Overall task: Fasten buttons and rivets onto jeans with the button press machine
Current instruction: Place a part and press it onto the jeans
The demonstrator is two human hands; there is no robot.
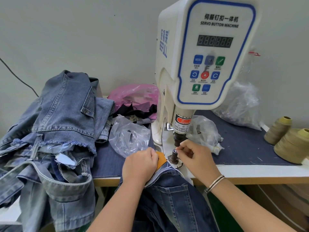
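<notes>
With the right hand pinching a small silvery button part onto the dark lower die and the left hand clutching the dark blue jeans' waistband just left, a triggered white press machine could crush fingertips.

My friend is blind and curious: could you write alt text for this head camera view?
A person's right hand pinches a small button onto the lower die of a white servo button machine, while the left hand grips dark jeans by the waistband. More jeans are heaped at left.
</notes>
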